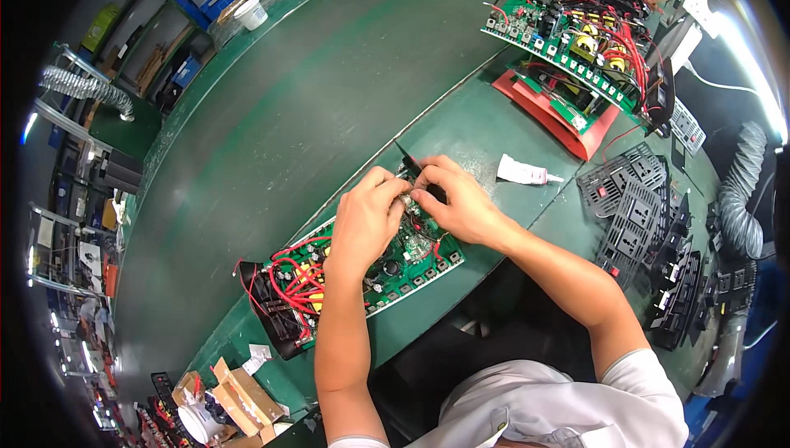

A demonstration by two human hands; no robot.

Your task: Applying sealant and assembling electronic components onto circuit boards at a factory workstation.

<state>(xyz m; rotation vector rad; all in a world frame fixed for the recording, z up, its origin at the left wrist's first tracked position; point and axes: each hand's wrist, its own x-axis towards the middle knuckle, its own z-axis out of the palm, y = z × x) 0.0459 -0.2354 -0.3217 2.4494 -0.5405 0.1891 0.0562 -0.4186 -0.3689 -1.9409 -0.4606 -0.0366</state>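
Observation:
A long green circuit board lies slantwise on the bench before me, with red wires, yellow-wrapped coils and a row of metal-tabbed parts along its near edge. A black end panel stands at its left end. Over the far right end, my left hand is closed in a pinch, its fingertips meeting those of the other hand; what they pinch is hidden. My right hand is closed round a thin black panel, whose narrow edge sticks up past the fingers.
More wired circuit boards are stacked at the far right, above a red tray. A white glue tube lies right of my hands. Black vented socket panels pile up farther right. An open cardboard box sits at lower left.

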